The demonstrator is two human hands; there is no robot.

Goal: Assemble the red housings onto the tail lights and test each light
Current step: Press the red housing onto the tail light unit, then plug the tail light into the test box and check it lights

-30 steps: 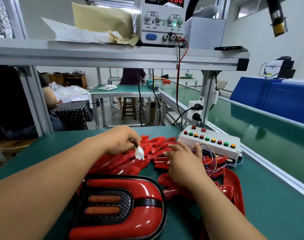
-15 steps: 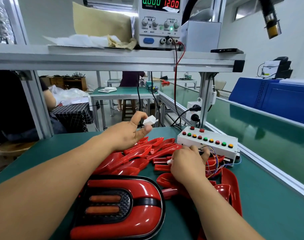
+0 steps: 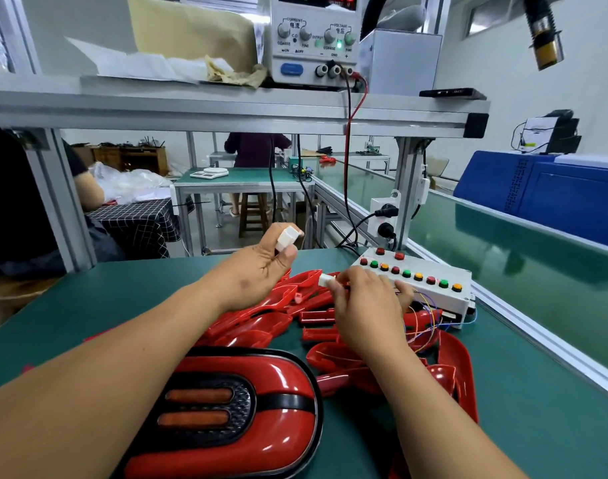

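Tail light (image 3: 226, 413) sits nearest, at six o'clock on the green mat (image 3: 544, 392): a glossy red oval shell with a black mesh grille and two orange bars across it. Just beyond, toward twelve, a heap of red housings (image 3: 281, 318), shiny curved plastic shells, spills round to four o'clock. Right hand (image 3: 364, 305) is over the heap, fingertips pinching a small blocky white plug (image 3: 326, 280) at its eleven o'clock. Left hand (image 3: 257, 274) is raised at ten o'clock of the right, thumb and forefinger gripping a white rectangular connector (image 3: 288, 238), clear of the pile. At two o'clock of the right hand lies a white box-shaped tester (image 3: 434, 295) with round red, green and yellow buttons, and thin coloured wires (image 3: 430, 305) trail from its near end. Farthest, at twelve on the metal shelf (image 3: 226, 108), stands a knobbed power supply (image 3: 312, 39), its red and black leads (image 3: 346, 167) hanging down.
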